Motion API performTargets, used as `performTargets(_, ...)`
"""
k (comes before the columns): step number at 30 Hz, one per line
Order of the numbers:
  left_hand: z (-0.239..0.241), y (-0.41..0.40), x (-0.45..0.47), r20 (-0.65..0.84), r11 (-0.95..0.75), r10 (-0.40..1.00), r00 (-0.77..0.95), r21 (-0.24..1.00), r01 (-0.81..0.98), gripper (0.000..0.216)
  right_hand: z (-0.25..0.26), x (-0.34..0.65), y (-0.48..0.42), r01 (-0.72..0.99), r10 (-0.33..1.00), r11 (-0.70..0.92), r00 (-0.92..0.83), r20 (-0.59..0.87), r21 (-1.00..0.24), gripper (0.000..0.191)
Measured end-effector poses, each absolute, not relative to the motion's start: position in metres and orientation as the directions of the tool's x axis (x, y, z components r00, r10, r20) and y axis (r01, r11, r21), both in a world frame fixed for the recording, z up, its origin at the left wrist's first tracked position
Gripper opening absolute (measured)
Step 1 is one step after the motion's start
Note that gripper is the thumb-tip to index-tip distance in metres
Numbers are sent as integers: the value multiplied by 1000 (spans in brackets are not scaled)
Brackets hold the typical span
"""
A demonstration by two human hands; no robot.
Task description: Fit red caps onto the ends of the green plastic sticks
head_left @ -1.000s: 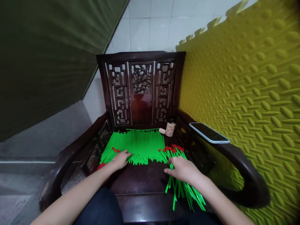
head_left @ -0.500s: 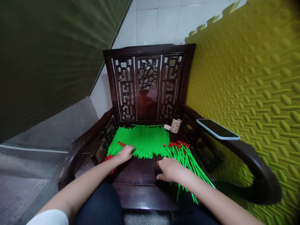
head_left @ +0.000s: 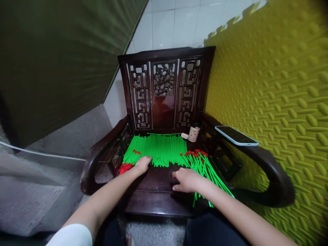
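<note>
A flat row of green plastic sticks [head_left: 160, 150] lies across the seat of a dark carved wooden chair [head_left: 153, 184]. My left hand [head_left: 142, 164] rests palm down on the near ends of the sticks at the left, fingers flat. My right hand [head_left: 186, 180] sits on the bare seat with its fingers curled under; I cannot see anything in it. To its right lies a slanted pile of green sticks tipped with red flower heads [head_left: 202, 164]. Loose red flower heads [head_left: 124, 167] lie by my left wrist.
A small patterned bottle [head_left: 194, 132] with a pale cap beside it stands at the back right of the seat. A phone [head_left: 236, 135] lies on the right armrest. A yellow foam mat [head_left: 276, 85] rises on the right, a dark green panel [head_left: 56, 61] on the left.
My right hand has slid left, off the red-tipped sticks onto the bare seat, and curled. My left hand stays on the stick row. The camera has pulled back and shifted.
</note>
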State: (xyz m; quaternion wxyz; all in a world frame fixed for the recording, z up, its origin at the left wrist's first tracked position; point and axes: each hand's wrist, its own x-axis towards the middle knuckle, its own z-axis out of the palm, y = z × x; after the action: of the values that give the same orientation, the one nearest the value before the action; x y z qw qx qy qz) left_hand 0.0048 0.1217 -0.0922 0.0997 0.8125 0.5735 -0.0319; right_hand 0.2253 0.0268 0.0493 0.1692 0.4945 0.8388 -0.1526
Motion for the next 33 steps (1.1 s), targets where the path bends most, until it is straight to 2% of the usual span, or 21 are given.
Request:
performTargets(4, -95, 119, 3, -141, -297, 937, 319, 152, 943, 30, 54, 220, 19, 871, 773, 486, -464, -433, -67, 39)
performTargets(8, -95, 116, -3, -89, -294, 943, 322, 237, 926, 30, 62, 212, 10, 864, 758, 501, -467, -456, -53, 42)
performTargets(14, -92, 110, -11, 66, -234, 971, 230, 462, 855, 28, 79, 204, 4, 866, 774, 488, -489, -402, -112, 43)
performTargets(19, -90, 106, -14, 172, -106, 985, -18, 681, 725, 26, 74, 199, 8, 882, 824, 430, -471, -314, -194, 36)
performTargets(23, -78, 101, -17, 193, -19, 942, -275, 848, 530, 23, 56, 197, 14, 885, 872, 344, -425, -242, -315, 32)
performTargets(27, -56, 79, -13, 157, -33, 886, -437, 960, 279, 20, 40, 194, 21, 855, 935, 194, -310, -173, -482, 34)
performTargets(29, -46, 60, -5, 125, -60, 886, -446, 986, 157, 22, 37, 191, 22, 785, 946, 142, -286, -150, -603, 44)
performTargets(33, -35, 11, 22, 65, -80, 945, -320, 996, -34, 20, 43, 185, 15, 587, 942, 95, -315, -119, -804, 53)
